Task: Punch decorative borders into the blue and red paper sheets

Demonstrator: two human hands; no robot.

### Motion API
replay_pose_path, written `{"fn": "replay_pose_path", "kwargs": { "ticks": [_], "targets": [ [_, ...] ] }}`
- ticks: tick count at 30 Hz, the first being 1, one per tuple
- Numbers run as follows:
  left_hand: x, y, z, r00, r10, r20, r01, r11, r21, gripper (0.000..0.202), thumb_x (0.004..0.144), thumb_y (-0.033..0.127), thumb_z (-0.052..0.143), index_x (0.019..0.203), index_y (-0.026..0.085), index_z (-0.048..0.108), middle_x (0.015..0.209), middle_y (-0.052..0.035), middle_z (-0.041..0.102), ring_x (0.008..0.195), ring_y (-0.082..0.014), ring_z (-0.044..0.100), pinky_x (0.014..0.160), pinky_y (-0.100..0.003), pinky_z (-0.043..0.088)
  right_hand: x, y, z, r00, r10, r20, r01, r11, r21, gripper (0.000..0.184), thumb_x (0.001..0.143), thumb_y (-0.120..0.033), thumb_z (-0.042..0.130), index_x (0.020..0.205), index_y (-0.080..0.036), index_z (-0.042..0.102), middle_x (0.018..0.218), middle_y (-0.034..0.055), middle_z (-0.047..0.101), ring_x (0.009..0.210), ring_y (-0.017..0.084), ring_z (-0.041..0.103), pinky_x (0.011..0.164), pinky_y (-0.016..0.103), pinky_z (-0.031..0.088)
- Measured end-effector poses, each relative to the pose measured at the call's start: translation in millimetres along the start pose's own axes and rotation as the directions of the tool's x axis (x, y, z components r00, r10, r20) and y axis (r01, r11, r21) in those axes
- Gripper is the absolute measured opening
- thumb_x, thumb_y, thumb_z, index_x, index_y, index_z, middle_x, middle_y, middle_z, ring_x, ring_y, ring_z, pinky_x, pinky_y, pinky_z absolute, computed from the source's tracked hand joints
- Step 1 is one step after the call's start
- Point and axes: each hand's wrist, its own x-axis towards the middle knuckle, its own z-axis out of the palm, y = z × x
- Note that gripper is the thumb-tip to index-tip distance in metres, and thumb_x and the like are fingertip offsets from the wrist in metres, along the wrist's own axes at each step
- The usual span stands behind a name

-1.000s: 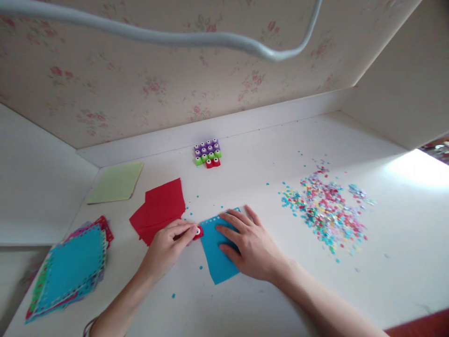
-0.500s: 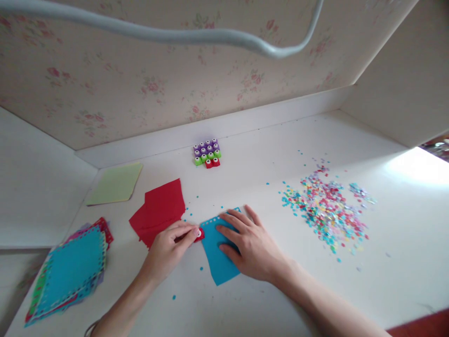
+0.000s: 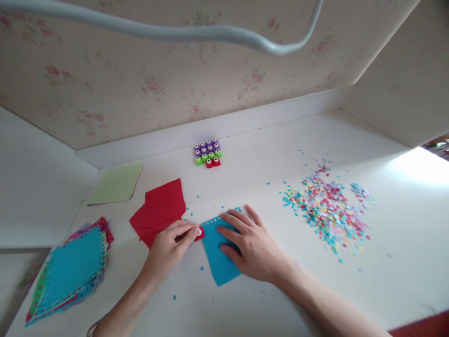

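Note:
A small red craft punch [image 3: 200,232] is gripped in the closed fingers of my left hand [image 3: 171,243], thumb on its top. It sits at the left edge of a blue sheet of paper [image 3: 219,267], near the upper left corner. Along the far edge of that sheet runs a row of small punched holes. My right hand [image 3: 250,243] lies flat on the sheet with its fingers spread, covering the right part of the paper. Just beyond my left hand lie red paper sheets [image 3: 161,201], partly hidden by it.
Several purple, green and red punches [image 3: 207,152] stand in rows near the wall. A heap of coloured paper confetti [image 3: 328,206] spreads at right. Punched sheets [image 3: 72,267] are stacked at left, with pale green paper [image 3: 115,183] behind. A white cable [image 3: 210,33] hangs across the top.
Both hands, the punch and the blue sheet hold nearly the same places. The whole view has shifted very slightly.

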Motion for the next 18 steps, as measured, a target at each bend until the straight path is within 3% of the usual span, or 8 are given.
{"fn": "replay_pose_path", "kwargs": {
  "ticks": [10,18],
  "targets": [
    [1.4,-1.6,0.9,1.0,-0.008,0.007,0.008,1.0,0.004,0.028,0.089,0.045,0.057,0.097,0.025,0.075,0.103,-0.0033,0.071,0.098,-0.0209,0.065,0.082,-0.028,0.054,0.2,0.7,1.1,1.0,-0.002,-0.01,0.002,1.0,-0.002,0.036,0.095,-0.041,0.049,0.128,-0.03,0.057,0.141,0.0046,0.052,0.134,0.029,0.04,0.116,0.057,0.012],
    [4.9,7.6,2.7,0.996,-0.085,-0.001,0.085,0.996,0.002,0.033,0.084,0.052,0.06,0.09,0.022,0.074,0.097,-0.0039,0.072,0.089,-0.0211,0.066,0.077,-0.029,0.052,-0.8,0.4,1.7,1.0,0.001,-0.009,-0.001,1.0,0.0,0.036,0.095,-0.041,0.049,0.129,-0.031,0.056,0.142,0.0042,0.052,0.134,0.028,0.039,0.116,0.057,0.012]
  ]
}}
